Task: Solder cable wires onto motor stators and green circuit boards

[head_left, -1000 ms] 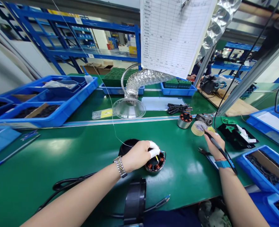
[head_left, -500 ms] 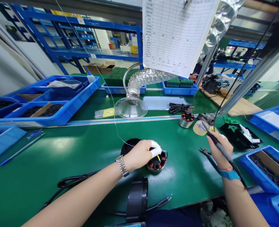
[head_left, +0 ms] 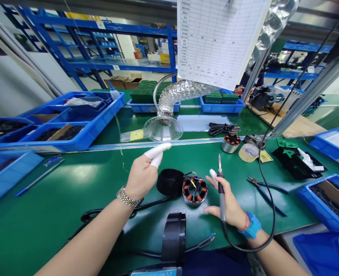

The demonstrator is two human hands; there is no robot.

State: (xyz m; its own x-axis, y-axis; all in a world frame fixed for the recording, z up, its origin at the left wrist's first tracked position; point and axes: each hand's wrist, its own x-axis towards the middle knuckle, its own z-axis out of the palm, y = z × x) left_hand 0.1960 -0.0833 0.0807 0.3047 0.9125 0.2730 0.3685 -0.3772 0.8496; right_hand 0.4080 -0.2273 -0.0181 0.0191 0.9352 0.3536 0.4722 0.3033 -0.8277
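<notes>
My left hand (head_left: 143, 170), white cots on its fingertips, is raised left of the motor stator (head_left: 195, 191), thumb and forefinger pressed together. A thin solder wire (head_left: 121, 149) hangs beside it and curves in behind the hand; its end at the fingers is hard to see. My right hand (head_left: 228, 203) holds a soldering iron (head_left: 221, 191) upright, with thumb and forefinger spread toward the stator. Copper windings and a yellow-tipped lead show in the stator. Touching its left side is a round black housing (head_left: 169, 183); nearer me stands a black ring-shaped part (head_left: 173, 237).
Cutting pliers (head_left: 267, 191) lie at right, below a tape roll (head_left: 248, 152) and a second stator (head_left: 231, 142). A fume extractor hood (head_left: 163, 129) hangs at the back. Blue bins (head_left: 80, 142) line both sides. The iron's cable (head_left: 272, 218) loops over my right forearm.
My left hand has drawn back leftward from the stator, baring its windings. My right hand has brought the soldering iron left, from beside the tape roll to the stator's right side.
</notes>
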